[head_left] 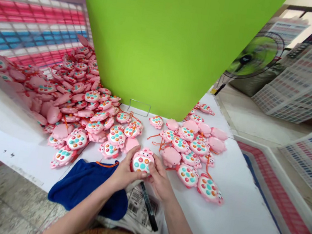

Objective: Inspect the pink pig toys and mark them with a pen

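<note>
Between my two hands is a pink animal-shaped push-button toy (142,162), its white face with coloured buttons turned up towards me. My left hand (126,171) grips its left side, thumb along the lower edge. On the opposite side my right hand (161,178) holds it too, with the thumb on the buttons near the edge. Beneath the hands lie a dark marker pen (148,206) and a printed label in clear plastic (136,202). A blue cloth (81,184) is under my left forearm, with an orange cord on it.
A large heap of the same pink toys (74,93) spills from a container at left. A smaller group (192,146) lies at right on the white table (236,207). A green panel (160,47) stands upright ahead. Beyond are a fan (253,57) and stacked crates (305,80).
</note>
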The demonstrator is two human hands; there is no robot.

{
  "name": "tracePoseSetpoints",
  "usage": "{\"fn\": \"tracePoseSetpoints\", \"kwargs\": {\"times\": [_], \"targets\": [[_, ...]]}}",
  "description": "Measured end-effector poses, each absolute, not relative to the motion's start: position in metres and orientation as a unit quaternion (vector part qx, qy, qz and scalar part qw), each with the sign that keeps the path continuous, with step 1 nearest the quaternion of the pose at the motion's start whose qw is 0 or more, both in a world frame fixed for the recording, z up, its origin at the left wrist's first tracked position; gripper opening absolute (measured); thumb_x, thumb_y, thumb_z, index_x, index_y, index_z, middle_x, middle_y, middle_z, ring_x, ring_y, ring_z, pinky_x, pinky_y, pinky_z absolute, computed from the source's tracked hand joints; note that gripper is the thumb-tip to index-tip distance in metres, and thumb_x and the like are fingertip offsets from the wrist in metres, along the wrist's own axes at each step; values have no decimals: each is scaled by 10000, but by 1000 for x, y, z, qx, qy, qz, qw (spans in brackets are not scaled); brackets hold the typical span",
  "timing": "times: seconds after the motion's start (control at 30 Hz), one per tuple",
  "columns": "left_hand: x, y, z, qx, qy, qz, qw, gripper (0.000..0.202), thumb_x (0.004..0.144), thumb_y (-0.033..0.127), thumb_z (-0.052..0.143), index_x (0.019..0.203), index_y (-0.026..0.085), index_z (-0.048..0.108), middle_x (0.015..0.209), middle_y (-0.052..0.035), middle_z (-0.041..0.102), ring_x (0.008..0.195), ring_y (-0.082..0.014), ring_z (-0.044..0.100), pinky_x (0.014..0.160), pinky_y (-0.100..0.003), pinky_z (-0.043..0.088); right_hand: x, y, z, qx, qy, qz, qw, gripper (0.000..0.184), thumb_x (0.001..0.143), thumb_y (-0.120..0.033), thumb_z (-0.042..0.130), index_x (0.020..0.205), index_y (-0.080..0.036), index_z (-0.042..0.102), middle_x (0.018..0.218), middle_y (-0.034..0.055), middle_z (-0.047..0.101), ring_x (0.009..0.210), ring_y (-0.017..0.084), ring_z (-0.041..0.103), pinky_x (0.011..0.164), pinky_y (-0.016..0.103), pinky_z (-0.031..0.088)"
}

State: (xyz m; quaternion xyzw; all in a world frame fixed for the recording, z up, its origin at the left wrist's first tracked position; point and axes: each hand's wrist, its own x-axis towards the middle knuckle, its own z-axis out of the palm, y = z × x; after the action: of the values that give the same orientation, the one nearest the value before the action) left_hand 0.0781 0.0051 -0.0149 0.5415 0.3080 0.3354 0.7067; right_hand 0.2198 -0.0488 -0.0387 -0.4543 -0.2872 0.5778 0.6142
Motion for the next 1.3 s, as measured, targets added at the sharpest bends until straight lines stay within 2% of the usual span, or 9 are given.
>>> {"fn": "tracePoseSetpoints", "kwargs": {"times": [0.1,0.23,0.37,0.5,0.67,0.77,0.87,1.07,1.3], "targets": [[79,7,-17,548,323,333,696,903,644,294,798,1395,200,305,1221,-97,540,989,-207,573,872,-327,481,217,-50,-33,-433,-249,611,615,567,798,-553,613,1292,-317,467,1285,56,559,1074,233,591,779,380,562],[80,7,-18,547,316,343,695,942,649,318,795,1424,206,271,1314,-114,474,1049,-220,553,903,-326,466,216,-51,-29,-422,-239,612,625,564,789,-585,608,1265,-307,490,1230,59,593,1061,231,596,782,380,558],[80,8,-21,520,327,357,704,618,832,422,606,1368,200,395,1317,-106,491,1085,-218,541,903,-315,457,217,-49,-34,-415,-247,611,627,502,814,-558,598,1232,-294,512,1239,59,583,1069,227,590,782,370,558],[77,12,-27,522,315,348,712,469,880,414,533,1283,177,488,1189,-95,585,1010,-201,562,855,-303,463,220,-49,-39,-447,-277,592,611,445,832,-508,603,1211,-285,534,1243,52,576,1071,215,585,787,348,559],[73,15,-34,498,258,338,756,537,782,218,563,1313,186,493,1298,-84,540,1148,-233,500,949,-324,412,224,-49,-36,-463,-267,597,598,470,824,-535,593,1213,-277,535,1224,67,585,932,216,629,646,340,575],[74,13,-34,424,234,341,806,689,633,106,533,1315,200,500,1311,-66,544,1145,-238,514,915,-308,427,225,-49,-32,-460,-256,598,604,486,811,-538,607,1212,-272,535,1213,76,593,903,222,633,595,328,571],[75,10,-29,411,228,334,817,729,603,74,544,1316,218,506,1316,-53,547,1128,-230,530,885,-284,438,225,-49,-32,-458,-250,597,609,473,800,-534,622,1190,-275,551,1198,72,602,923,231,630,607,336,572],[77,8,-18,435,251,335,797,599,795,327,649,1353,239,450,1388,-77,474,1199,-252,497,932,-319,439,224,-50,-31,-459,-234,604,608,505,776,-559,637,1194,-288,554,1218,65,600,973,247,622,676,373,574],[83,14,-18,449,329,332,762,582,753,410,703,1233,154,495,1046,-73,638,783,-137,595,703,-251,474,220,-53,-25,-427,-278,630,586,569,805,-588,583,1277,-279,511,1300,86,537,918,207,631,625,319,573]]}}
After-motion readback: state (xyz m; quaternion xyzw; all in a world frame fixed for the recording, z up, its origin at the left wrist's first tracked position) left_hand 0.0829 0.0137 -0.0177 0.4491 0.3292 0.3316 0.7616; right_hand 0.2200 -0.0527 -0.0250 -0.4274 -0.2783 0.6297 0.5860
